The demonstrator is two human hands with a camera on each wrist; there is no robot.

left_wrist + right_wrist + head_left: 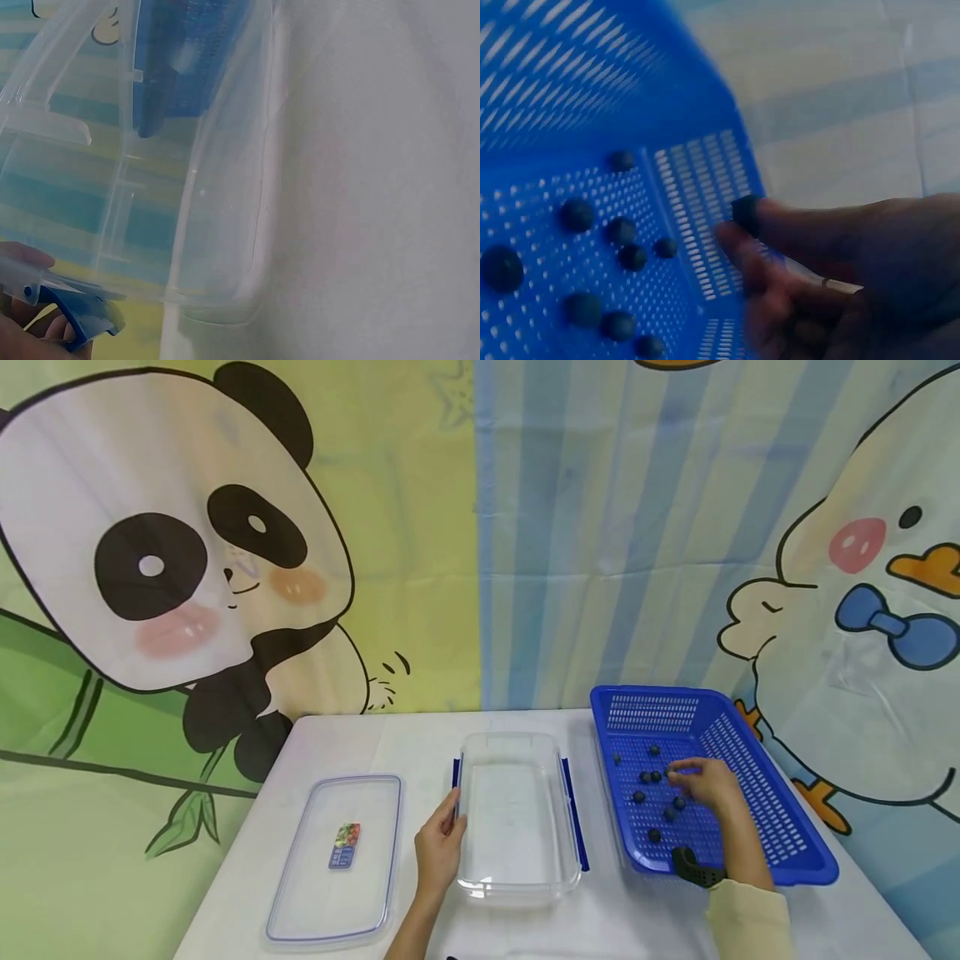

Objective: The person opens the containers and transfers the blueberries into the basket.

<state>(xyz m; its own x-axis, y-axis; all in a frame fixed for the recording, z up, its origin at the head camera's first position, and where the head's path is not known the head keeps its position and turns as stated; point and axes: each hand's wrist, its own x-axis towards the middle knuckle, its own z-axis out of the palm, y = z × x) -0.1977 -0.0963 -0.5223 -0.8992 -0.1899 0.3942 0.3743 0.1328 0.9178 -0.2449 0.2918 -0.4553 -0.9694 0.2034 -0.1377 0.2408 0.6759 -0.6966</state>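
Observation:
My left hand (438, 847) grips the left side of a clear plastic container (517, 889) by its blue latch (82, 315). The container is uncovered, and its two blue latches hang at the sides. Over the blue mesh basket (652, 714), my right hand (708, 785) pinches one dark blueberry (745, 215) between thumb and fingers. Several more blueberries (577, 215) lie scattered on the basket floor, below and beside that hand.
On the left of the white table (420, 743) lies a clear lid (363, 902) with a coloured label (345, 846). A black strap or wrist mount (693, 867) shows by the right wrist. Behind the table hangs a cartoon-printed cloth (420, 527).

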